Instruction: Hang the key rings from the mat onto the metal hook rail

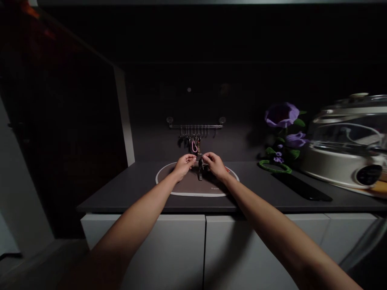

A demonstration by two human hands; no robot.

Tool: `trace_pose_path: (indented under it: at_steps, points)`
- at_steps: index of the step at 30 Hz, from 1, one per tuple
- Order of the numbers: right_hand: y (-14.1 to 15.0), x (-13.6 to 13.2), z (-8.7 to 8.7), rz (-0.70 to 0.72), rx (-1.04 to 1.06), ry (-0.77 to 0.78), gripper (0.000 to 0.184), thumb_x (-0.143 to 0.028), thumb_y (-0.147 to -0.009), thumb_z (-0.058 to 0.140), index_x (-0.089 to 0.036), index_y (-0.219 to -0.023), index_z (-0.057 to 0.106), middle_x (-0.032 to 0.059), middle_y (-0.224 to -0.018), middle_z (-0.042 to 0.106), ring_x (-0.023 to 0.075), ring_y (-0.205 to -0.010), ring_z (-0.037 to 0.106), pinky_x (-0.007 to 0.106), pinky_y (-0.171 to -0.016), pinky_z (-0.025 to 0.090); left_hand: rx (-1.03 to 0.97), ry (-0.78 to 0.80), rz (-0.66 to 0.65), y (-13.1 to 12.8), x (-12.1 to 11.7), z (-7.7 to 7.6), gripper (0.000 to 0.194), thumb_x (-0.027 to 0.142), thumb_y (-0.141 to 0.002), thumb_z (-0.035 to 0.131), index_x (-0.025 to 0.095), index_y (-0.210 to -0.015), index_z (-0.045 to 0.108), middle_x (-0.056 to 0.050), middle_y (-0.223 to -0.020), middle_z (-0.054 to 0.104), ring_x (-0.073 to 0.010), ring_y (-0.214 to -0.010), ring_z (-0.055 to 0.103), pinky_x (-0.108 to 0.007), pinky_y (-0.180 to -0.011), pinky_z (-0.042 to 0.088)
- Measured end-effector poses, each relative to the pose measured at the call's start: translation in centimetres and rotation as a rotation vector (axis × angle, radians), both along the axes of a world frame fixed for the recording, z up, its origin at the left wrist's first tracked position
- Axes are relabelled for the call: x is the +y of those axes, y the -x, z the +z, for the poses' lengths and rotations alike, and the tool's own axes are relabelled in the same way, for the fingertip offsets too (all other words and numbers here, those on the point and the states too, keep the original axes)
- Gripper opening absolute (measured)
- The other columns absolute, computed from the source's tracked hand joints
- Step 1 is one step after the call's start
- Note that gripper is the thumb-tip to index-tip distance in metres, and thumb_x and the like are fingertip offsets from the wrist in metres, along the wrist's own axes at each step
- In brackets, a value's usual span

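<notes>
Both hands meet over a brown oval mat (193, 187) with a white rim. My left hand (184, 165) is closed in a pinch at the left side of a bunch of keys (200, 174). From the other side my right hand (214, 164) pinches the top of the same bunch, near its ring. The keys dangle between the hands, above the mat. Just behind, a hook rail (196, 126) on the wall carries several hanging keys and a pink carabiner-like clip (194, 146). Small details at the fingertips are too dark to make out.
Purple artificial flowers (282, 115) with a green base stand right on the dark counter (121, 189). Before them lies a flat black object (302, 187). A cream appliance with a clear cover (335, 159) fills the far right. White cabinet doors (169, 245) are below.
</notes>
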State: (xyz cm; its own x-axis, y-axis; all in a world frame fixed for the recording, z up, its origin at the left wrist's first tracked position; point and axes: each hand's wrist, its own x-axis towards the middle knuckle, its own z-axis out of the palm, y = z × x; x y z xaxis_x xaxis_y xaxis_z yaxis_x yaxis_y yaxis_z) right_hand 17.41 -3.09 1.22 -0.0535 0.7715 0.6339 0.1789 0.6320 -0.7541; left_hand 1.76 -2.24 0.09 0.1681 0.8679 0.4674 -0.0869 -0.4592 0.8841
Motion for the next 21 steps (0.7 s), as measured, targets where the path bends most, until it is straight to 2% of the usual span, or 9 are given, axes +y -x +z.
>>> trace_pose_path:
  at_steps: [5,8,11,16,21]
  points:
    - [0.0,0.6,1.2,0.010,0.216,0.097,0.030,-0.044,-0.065,0.062,-0.016,-0.072,0.053,-0.0040,-0.064,0.050,0.0072,-0.057,0.045,0.021,-0.057,0.040,0.041,0.012,0.083,-0.2,0.0,-0.3,0.025,0.036,-0.074,0.056,0.012,-0.078,0.058,0.000,-0.064,0.055,-0.0062,-0.053,0.046,-0.018,-0.049,0.033]
    - [0.0,1.2,2.7,-0.005,0.328,0.178,0.028,-0.042,-0.067,0.062,-0.017,-0.073,0.050,-0.0064,-0.058,0.046,0.0064,-0.052,0.045,0.020,-0.052,0.041,0.067,-0.001,0.126,-0.3,0.5,-0.7,0.022,0.034,-0.076,0.052,0.013,-0.072,0.056,0.001,-0.059,0.052,-0.0062,-0.051,0.044,-0.018,-0.049,0.032]
    - [0.2,2.1,4.3,-0.029,0.436,0.233,0.023,-0.038,-0.073,0.059,-0.018,-0.074,0.047,-0.0060,-0.058,0.048,0.0077,-0.052,0.050,0.022,-0.052,0.045,0.109,-0.011,0.168,-0.3,1.3,-1.2,0.020,0.032,-0.078,0.047,0.014,-0.071,0.054,0.003,-0.057,0.049,-0.0063,-0.048,0.042,-0.019,-0.049,0.031]
    - [0.8,4.3,6.5,-0.076,0.504,0.285,0.019,-0.032,-0.078,0.056,-0.017,-0.072,0.046,-0.0055,-0.053,0.048,0.0069,-0.045,0.049,0.020,-0.046,0.043,0.243,-0.090,0.290,-0.2,2.0,-1.6,0.022,0.031,-0.079,0.043,0.015,-0.068,0.054,0.002,-0.055,0.050,-0.0077,-0.049,0.043,-0.020,-0.051,0.031]
    - [1.7,6.6,7.8,-0.054,0.582,0.309,0.018,-0.024,-0.084,0.049,-0.016,-0.068,0.046,-0.0043,-0.049,0.048,0.0072,-0.042,0.048,0.021,-0.044,0.046,0.317,-0.105,0.371,-0.1,1.8,-1.4,0.022,0.030,-0.078,0.045,0.016,-0.065,0.056,0.001,-0.055,0.053,-0.0100,-0.052,0.047,-0.022,-0.053,0.032]
